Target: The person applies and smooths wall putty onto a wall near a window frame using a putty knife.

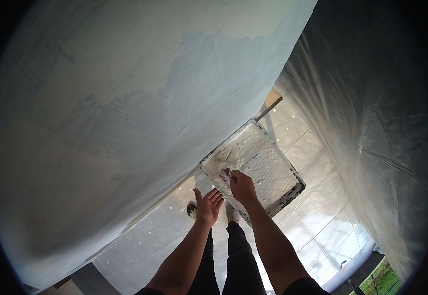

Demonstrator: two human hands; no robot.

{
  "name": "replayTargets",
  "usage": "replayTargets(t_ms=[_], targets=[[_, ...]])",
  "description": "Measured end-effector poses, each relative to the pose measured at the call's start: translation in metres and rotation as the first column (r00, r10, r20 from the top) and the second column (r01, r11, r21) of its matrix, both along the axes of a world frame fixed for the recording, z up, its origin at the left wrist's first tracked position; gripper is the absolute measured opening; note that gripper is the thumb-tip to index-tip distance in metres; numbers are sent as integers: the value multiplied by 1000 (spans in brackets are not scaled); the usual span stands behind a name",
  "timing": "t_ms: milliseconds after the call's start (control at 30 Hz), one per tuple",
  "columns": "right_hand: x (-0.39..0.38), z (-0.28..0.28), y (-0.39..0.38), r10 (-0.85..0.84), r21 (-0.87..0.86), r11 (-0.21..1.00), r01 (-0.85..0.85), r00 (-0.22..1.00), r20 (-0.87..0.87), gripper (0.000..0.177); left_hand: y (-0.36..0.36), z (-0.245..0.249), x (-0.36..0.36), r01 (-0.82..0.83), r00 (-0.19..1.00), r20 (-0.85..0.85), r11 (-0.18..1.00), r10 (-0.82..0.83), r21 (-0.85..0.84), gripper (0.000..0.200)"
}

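My right hand [243, 188] is closed around a small reddish tool [226, 177] smeared with white; its exact kind is hard to make out. This hand is over the near-left part of a large rectangular tray [300, 189] with a dark, crusted rim. A layer of whitish, ridged paste [258, 155] covers the tray's inside. My left hand [208, 205] is beside the tray's near-left edge, palm up, fingers spread, holding nothing.
A wall [125, 108] with patchy pale coating fills the left side, close against the tray. Clear plastic sheeting [371, 123] hangs on the right. Splattered floor tiles [317, 216] lie below, with my shoes [232, 214] near the tray. Grass [383, 280] shows at lower right.
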State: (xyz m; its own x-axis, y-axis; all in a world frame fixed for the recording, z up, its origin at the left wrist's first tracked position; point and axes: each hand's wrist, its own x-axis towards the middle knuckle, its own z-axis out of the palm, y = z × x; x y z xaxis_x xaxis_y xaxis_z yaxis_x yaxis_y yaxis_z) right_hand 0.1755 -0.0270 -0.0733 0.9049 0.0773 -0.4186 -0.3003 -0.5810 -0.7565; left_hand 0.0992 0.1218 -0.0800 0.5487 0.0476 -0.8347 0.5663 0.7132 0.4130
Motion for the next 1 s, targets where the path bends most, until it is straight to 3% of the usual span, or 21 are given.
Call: replayTargets(t_ms=[100,400,500,767,900,967,1000], targets=[[-4,-5,3,-66,35,997,64,996,62,21,0,1,0,2,1000,2,1000,-2,-8,117],[7,2,-13,-1,104,995,4,1000,-30,23,-1,-2,-1,-6,1000,-15,1000,6,2,118],[10,-14,-25,-101,114,987,111,991,-90,28,0,1,1,9,1000,-13,1000,-9,8,118],[5,-23,-40,-144,170,971,167,979,-144,24,2,-3,-1,30,1000,-10,999,-30,-18,118],[-2,-30,-54,-222,359,877,321,931,-290,24,3,-2,-5,44,998,-41,998,-42,39,116],[-7,-15,-58,-236,402,831,384,898,-370,24,2,5,-10,87,994,-80,965,-69,246,110],[-10,-3,-61,-267,487,719,496,844,-465,22,1,12,-12,84,995,-69,966,-69,245,110]])
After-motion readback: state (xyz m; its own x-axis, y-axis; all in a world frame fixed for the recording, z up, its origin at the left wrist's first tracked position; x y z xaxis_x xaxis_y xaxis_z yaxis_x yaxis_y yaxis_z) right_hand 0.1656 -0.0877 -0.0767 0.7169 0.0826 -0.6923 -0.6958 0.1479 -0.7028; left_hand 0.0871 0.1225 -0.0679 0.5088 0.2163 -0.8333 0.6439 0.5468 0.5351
